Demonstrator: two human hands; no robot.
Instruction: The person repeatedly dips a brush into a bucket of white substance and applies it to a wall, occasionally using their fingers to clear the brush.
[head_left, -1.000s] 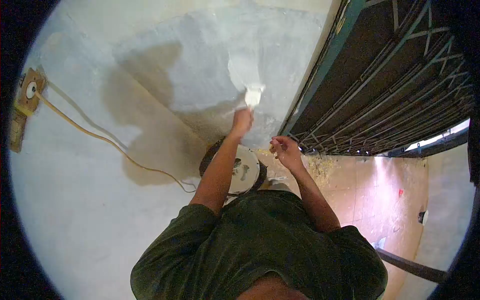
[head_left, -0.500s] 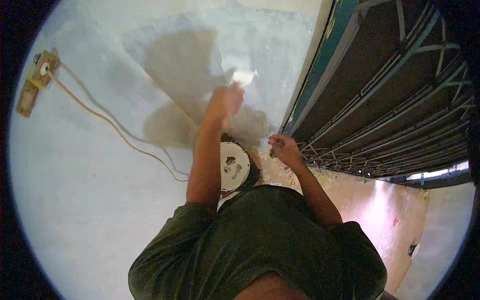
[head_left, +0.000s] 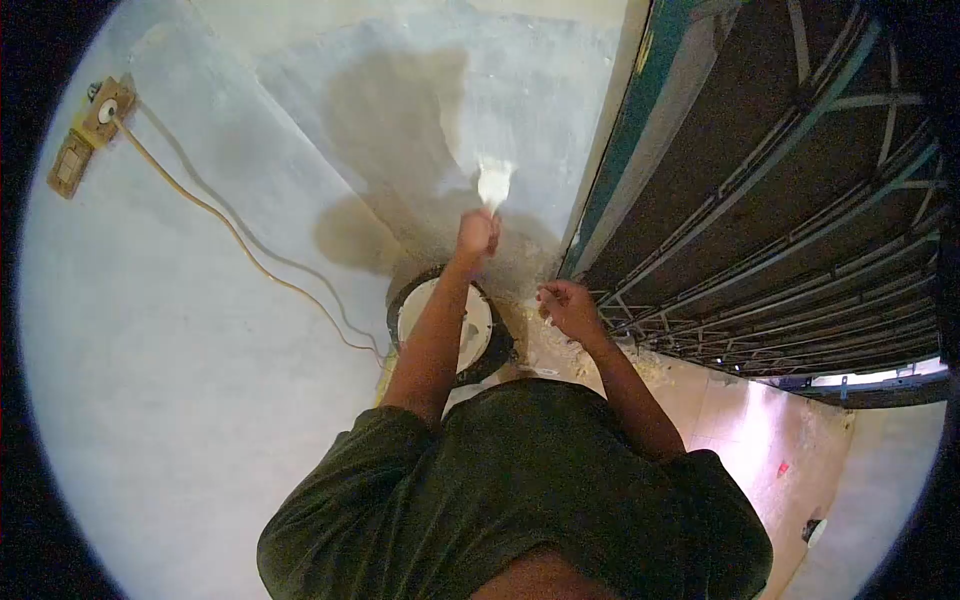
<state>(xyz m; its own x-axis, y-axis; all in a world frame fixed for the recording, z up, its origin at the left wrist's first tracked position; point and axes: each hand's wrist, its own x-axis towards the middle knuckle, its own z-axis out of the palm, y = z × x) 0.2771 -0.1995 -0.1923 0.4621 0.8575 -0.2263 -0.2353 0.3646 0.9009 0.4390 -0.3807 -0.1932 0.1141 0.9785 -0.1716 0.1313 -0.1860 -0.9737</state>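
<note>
- Left hand is closed around the handle of a paintbrush; its white-loaded bristles press against the grey wall, above the hand.
- Right hand is loosely curled, fingers drawn together; whether it holds anything cannot be told. It sits near the foot of the metal grille gate.
- Paint bucket, dark-rimmed with white contents, stands on the floor below the left forearm, close to the wall.
- Wet grey patch on the wall surrounds the brush; paler plaster lies to the left.
- Wooden switch board is fixed at upper left, well apart; a tan cable runs from it toward the bucket.
- Debris litters the floor beside the gate.
</note>
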